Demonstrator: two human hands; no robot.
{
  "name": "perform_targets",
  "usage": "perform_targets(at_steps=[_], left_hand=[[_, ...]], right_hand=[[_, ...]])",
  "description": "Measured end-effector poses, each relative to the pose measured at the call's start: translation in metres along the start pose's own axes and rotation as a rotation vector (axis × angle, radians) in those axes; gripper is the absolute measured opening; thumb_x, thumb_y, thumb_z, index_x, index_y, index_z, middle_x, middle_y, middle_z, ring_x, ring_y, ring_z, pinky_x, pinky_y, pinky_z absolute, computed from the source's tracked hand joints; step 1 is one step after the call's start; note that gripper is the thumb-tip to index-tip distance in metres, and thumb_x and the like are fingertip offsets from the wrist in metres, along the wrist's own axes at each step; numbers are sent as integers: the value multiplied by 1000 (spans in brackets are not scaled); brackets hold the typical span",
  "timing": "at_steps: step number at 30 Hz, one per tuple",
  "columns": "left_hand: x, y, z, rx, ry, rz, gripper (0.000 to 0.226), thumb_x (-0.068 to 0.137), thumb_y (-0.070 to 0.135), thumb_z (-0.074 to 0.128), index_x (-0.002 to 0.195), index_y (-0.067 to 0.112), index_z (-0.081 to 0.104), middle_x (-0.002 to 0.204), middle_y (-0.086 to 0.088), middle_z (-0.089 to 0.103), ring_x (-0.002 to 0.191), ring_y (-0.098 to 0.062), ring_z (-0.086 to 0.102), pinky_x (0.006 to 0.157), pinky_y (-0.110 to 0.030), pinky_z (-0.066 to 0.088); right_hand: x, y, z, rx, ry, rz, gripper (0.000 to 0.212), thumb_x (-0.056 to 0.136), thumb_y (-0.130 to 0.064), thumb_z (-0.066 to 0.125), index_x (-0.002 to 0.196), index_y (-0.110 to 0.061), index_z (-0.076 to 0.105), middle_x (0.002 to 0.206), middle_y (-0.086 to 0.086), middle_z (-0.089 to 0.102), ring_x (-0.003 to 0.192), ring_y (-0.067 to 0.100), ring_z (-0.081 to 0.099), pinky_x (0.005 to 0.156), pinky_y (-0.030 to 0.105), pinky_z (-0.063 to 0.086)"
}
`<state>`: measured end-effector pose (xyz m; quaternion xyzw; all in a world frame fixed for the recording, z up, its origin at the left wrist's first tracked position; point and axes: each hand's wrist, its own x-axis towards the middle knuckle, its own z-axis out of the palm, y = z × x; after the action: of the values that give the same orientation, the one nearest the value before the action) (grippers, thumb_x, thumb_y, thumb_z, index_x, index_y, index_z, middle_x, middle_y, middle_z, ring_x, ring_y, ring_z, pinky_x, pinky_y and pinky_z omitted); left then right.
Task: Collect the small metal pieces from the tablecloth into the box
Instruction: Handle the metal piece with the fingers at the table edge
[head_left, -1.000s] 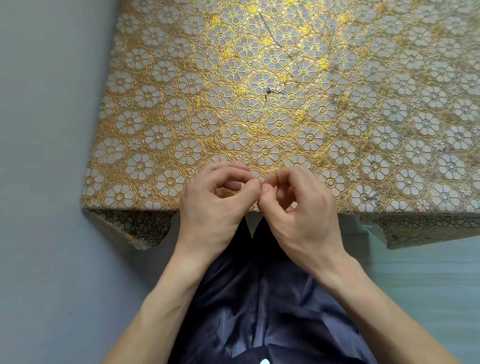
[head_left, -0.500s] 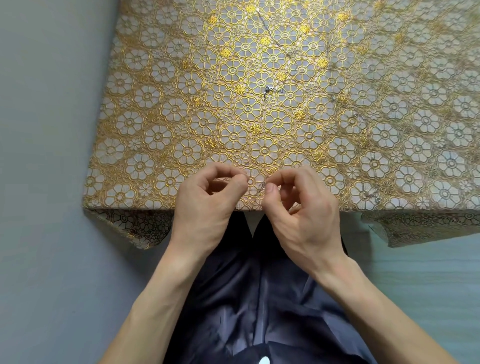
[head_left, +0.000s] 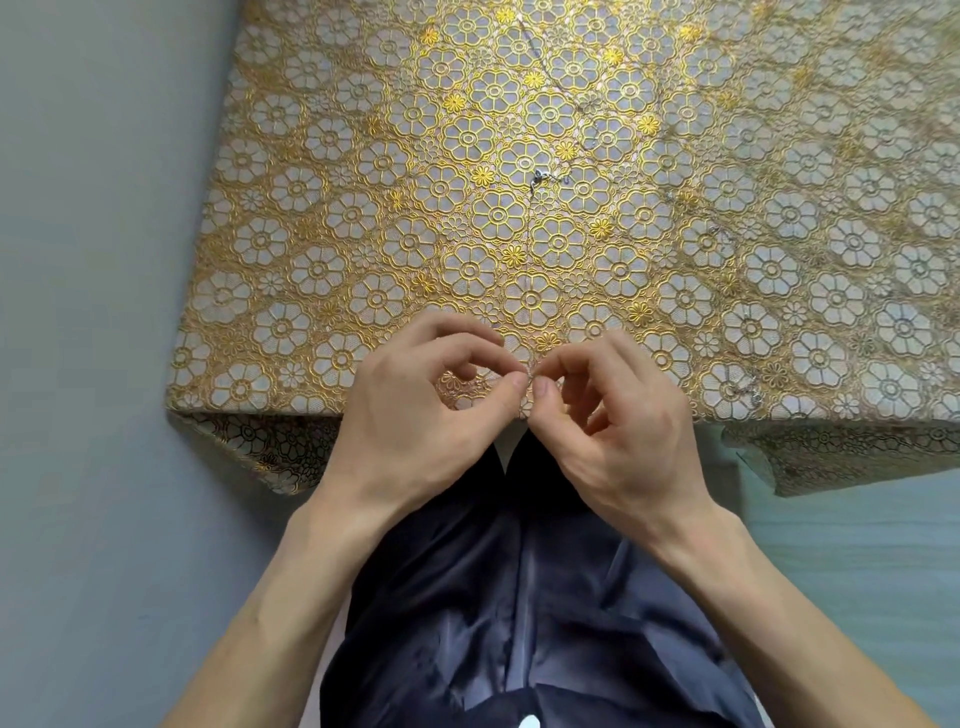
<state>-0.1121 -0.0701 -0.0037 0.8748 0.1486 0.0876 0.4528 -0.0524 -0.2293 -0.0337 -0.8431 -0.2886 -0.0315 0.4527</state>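
Note:
My left hand (head_left: 415, 410) and my right hand (head_left: 613, 421) meet fingertip to fingertip at the near edge of the gold flowered tablecloth (head_left: 363, 218). Both pinch one tiny metal piece (head_left: 530, 373) between thumb and forefinger. Another small metal piece (head_left: 537, 176) lies at the middle of the cloth. A thin chain (head_left: 540, 67) runs across the far part, and further small bits lie at the right (head_left: 748, 389). No box is in view.
The table's left edge and near corner (head_left: 176, 410) border a grey wall and floor. The cloth hangs over the front edge at both sides. My dark trousers (head_left: 519, 597) fill the space below the hands.
Both hands moved slightly away from me onto the cloth's edge. They came a little apart half a second ago and now pinch together again.

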Motion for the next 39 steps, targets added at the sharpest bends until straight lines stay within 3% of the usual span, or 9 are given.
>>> perform_targets(at_steps=[4,8,13,26,29,32,36,39], left_hand=[[0,1,0,48,0,72,8,80,26,78,82,32,75,101,13,67,78,-1,61,65,-2,37],[-2,-1,1,93,12,86,3,80,31,74,83,32,74,104,14,65,80,-3,62,70,-11,43],[-4,-6,2,123,-10,103,13,83,40,69,85,29,76,108,14,63,85,-8,65,71,-36,55],[-2,-4,4,245,-41,153,14,82,38,66,83,28,76,108,13,65,85,-15,68,69,-40,56],[-2,-5,5,196,-45,120,15,81,41,65,82,30,76,105,16,65,82,-11,67,66,-37,56],[-1,-5,7,99,-24,69,10,80,36,69,80,27,75,100,15,65,75,-6,63,64,-25,53],[-1,-5,7,52,-14,23,11,80,37,69,79,27,75,97,14,66,73,-8,64,64,-10,42],[-2,-3,5,55,-25,1,8,79,33,71,79,27,76,97,14,67,74,-9,64,64,-5,37]], right_hand=[[3,2,-1,-60,-12,-97,11,92,-19,64,90,-9,69,83,-7,50,58,8,48,52,29,49],[3,3,-1,-118,-26,-124,13,91,-22,63,88,-11,69,79,-1,55,57,10,47,50,37,51],[1,4,-2,-137,-60,-139,14,91,-22,63,88,-10,69,80,1,56,59,14,50,49,38,51],[2,7,-5,-196,-136,-176,14,92,-24,63,89,-11,68,84,3,58,59,22,58,47,40,52],[2,8,-5,-190,-143,-175,15,92,-25,61,89,-11,67,84,2,58,60,21,57,49,40,52],[2,8,-5,-146,-133,-127,15,91,-24,58,89,-11,66,83,0,56,62,14,52,54,38,51],[1,10,-5,-69,-103,-78,12,90,-20,60,89,-10,66,83,-8,48,66,3,43,60,21,46],[-1,10,-5,-52,-104,-70,11,90,-20,61,90,-10,66,85,-12,45,67,0,42,60,18,44]])
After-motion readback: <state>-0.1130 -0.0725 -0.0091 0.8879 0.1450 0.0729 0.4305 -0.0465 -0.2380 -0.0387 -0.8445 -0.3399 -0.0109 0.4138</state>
